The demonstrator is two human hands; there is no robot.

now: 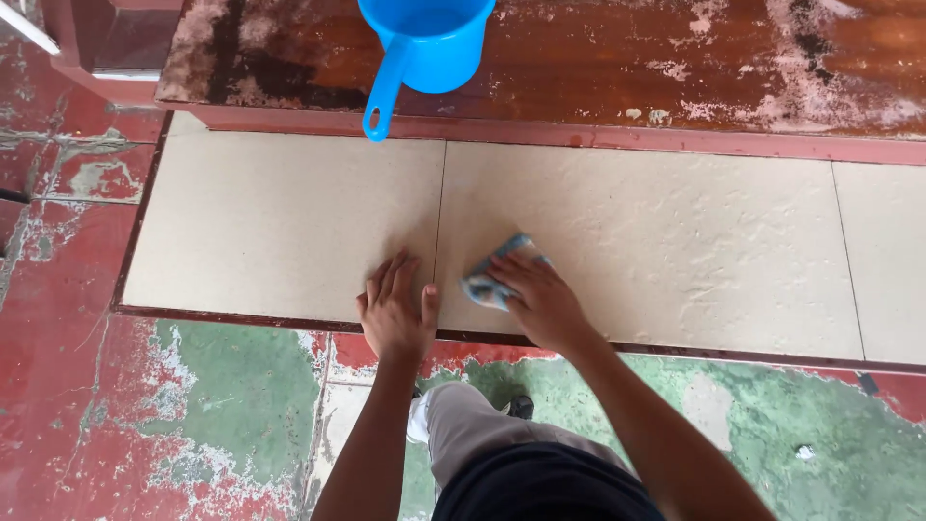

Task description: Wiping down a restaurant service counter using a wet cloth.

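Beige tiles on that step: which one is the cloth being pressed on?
The middle beige tile, right of the seam; the right hand presses the blue-grey cloth there, while the left hand rests on the left tile.

Left hand (394,314) flat on tiled step (675,241), right hand (540,304) beside it on cloth (487,280), dipper (424,43) on ledge (627,58) behind.

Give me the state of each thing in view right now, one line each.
left hand: flat, palm down on the left beige tile, holding nothing
right hand: pressing a blue cloth
blue cloth: bunched, on the middle tile beside the joint
blue dipper: upright on the worn red-brown step, handle overhanging the edge; contents not visible
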